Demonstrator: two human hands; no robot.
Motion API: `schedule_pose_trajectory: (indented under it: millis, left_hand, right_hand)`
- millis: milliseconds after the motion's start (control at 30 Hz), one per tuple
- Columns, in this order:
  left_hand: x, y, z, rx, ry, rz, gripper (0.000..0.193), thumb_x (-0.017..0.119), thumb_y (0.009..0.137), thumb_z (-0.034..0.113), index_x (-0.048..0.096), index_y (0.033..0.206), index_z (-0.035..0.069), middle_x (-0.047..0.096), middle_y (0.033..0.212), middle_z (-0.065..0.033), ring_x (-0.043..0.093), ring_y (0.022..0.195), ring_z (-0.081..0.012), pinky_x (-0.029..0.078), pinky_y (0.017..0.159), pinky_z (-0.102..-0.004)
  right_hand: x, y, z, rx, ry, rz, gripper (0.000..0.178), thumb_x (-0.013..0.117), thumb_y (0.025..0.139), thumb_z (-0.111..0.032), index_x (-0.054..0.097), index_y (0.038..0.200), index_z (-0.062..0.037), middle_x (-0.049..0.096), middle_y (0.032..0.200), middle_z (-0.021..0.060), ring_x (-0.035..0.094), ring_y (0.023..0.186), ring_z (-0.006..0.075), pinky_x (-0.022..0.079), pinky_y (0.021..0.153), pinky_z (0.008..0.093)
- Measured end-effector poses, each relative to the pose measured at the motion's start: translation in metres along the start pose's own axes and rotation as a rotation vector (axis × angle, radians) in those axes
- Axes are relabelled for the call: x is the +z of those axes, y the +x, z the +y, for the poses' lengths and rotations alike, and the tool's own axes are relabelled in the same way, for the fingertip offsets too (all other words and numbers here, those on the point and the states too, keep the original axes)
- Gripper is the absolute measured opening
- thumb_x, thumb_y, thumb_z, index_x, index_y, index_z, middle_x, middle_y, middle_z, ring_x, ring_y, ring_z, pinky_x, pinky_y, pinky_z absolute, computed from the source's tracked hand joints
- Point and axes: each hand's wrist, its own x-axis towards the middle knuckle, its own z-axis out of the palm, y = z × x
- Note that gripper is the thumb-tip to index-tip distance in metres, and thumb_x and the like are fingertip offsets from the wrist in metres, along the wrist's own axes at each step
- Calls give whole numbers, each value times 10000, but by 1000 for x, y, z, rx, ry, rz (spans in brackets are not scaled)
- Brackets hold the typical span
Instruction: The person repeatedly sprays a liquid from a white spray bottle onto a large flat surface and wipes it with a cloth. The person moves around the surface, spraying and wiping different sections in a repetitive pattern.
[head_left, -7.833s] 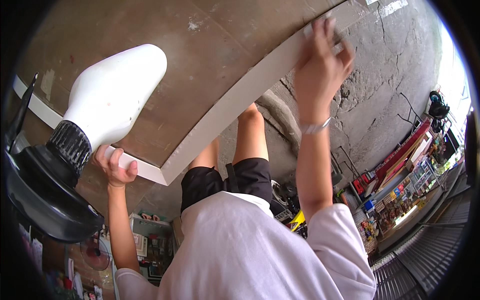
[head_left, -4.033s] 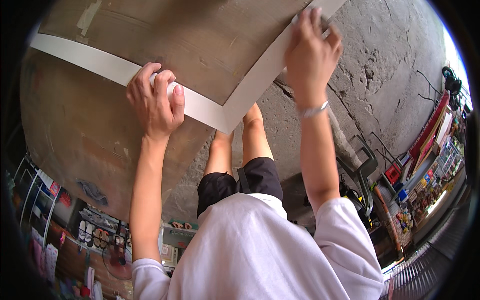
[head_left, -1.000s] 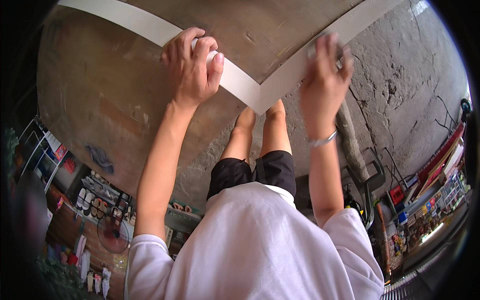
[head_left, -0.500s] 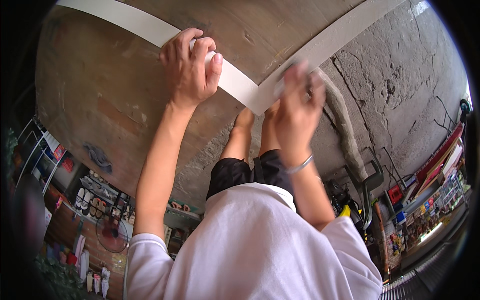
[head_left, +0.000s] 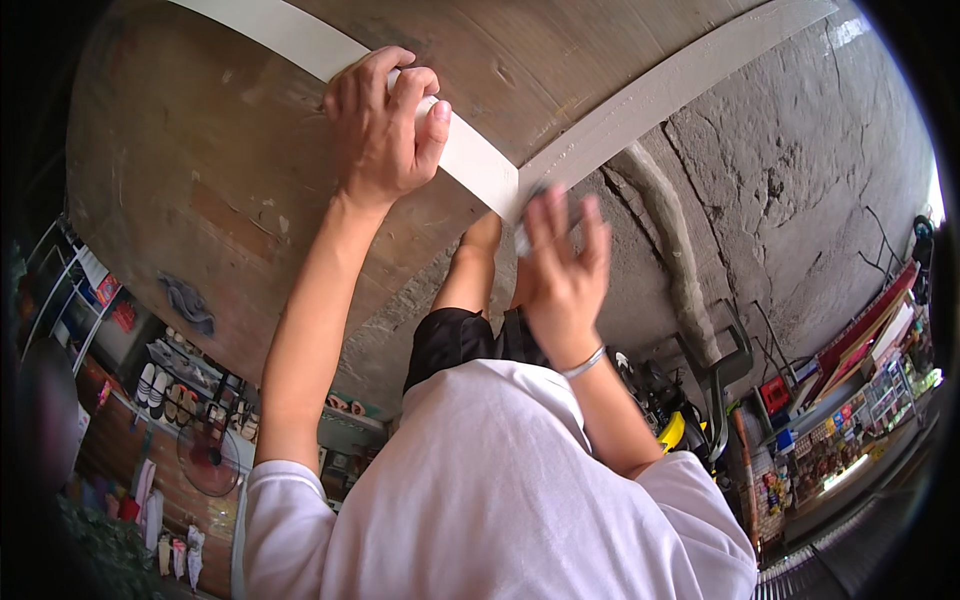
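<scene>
Two flat white bars meet in a corner. The left bar [head_left: 478,165] runs up and to the left, and the right bar [head_left: 640,105] runs up and to the right, with small specks on its surface. My left hand [head_left: 378,135] is closed around the left bar, its fingers curled over the far edge. By the corner, my right hand [head_left: 565,280], with a bracelet at the wrist, is smeared by motion. Under its fingers shows a small dark-grey thing [head_left: 548,200], too blurred to name.
A large brown wooden board [head_left: 190,150] lies beneath the bars on the left. Cracked concrete floor [head_left: 780,180] spreads to the right. A grey cloth [head_left: 187,303], a shoe rack and a fan [head_left: 208,455] stand lower left; a black-and-yellow machine [head_left: 672,430] is lower right.
My right hand has moved down and to the left, from the right bar to just below the corner. The left hand keeps its hold on the left bar.
</scene>
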Motion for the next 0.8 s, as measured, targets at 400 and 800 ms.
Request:
schedule_pose_trajectory:
  millis: [400,800]
  left_hand:
    - [1,-1,0,0,0,-8,209,587,962,340,638,1028,148,585,1244,-75,562,1161,-280,360,1018,-487]
    - [0,-1,1,-3,4,-1,203,583,959,341,632,1023,154,585,1235,-79,573,1139,-290,372,1017,-491]
  right_hand:
    - [-3,45,19,22,-196,150,500,676,894,-19,656,1391,-68,614,1502,138,508,1423,397,392,1187,512]
    - [-2,72,36,28,-235,207,432,654,942,-97,669,1369,-33,594,1515,147,445,1471,420,357,1208,555]
